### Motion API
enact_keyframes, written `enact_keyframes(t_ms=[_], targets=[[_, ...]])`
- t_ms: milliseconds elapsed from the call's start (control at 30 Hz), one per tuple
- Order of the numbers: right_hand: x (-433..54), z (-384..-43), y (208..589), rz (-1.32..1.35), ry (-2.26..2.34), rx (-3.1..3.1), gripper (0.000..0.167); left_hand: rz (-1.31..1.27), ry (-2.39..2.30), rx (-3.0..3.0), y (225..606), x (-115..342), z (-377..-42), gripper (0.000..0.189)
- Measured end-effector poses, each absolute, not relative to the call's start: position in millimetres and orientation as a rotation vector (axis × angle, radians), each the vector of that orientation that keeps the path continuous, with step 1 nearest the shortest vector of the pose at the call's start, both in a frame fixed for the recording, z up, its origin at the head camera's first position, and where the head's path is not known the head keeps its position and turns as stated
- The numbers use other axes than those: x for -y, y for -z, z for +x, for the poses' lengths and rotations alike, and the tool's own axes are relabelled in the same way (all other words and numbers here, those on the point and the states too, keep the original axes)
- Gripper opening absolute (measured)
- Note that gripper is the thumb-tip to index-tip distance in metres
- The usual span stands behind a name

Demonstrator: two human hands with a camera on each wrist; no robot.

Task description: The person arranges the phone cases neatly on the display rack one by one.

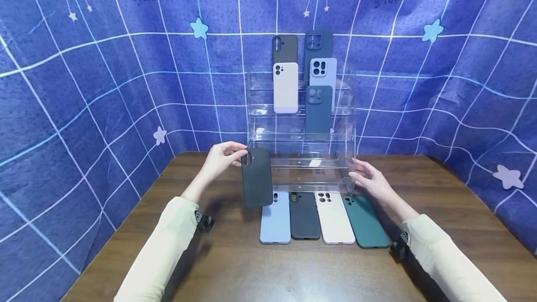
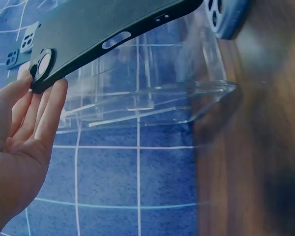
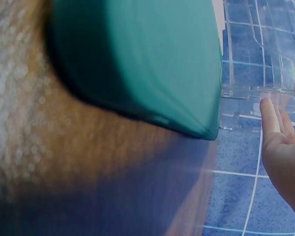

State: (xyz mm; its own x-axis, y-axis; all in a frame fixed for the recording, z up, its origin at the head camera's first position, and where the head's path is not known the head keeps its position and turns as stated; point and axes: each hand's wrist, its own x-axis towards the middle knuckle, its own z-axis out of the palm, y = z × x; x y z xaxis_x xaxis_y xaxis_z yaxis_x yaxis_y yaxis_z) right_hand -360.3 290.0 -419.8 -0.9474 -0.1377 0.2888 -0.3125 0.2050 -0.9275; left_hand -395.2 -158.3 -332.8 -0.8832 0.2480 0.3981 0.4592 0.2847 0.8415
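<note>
My left hand [image 1: 228, 155] pinches a dark phone case [image 1: 257, 178] by its upper corner, beside the camera cutout. It is held upright in front of the left side of a clear tiered display rack [image 1: 310, 163]. The left wrist view shows the thumb on one face of the case and the fingers [image 2: 53, 108] behind it. My right hand [image 1: 371, 178] is at the rack's lower right side, its fingers loosely extended and fingertips right at the clear edge. Below that hand, a green phone case [image 1: 366, 223] lies on the table.
Next to the green case lie a white case [image 1: 335, 219], a black case [image 1: 305, 218] and a light blue case [image 1: 275, 223]. Several cases stand in the rack's upper tiers, including a white one [image 1: 286, 90] and a blue one [image 1: 319, 111]. A blue patterned cloth [image 1: 126, 83] hangs behind.
</note>
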Motion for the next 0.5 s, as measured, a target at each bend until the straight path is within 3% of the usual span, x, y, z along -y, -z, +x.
enact_keyframes(t_ms=[500], targets=[[-289.6, -362.4, 422.4, 0.426, -1.843, 2.334, 0.063, -0.650, 1.576, 2.314, 273.9, 133.5, -396.5, 0.027]])
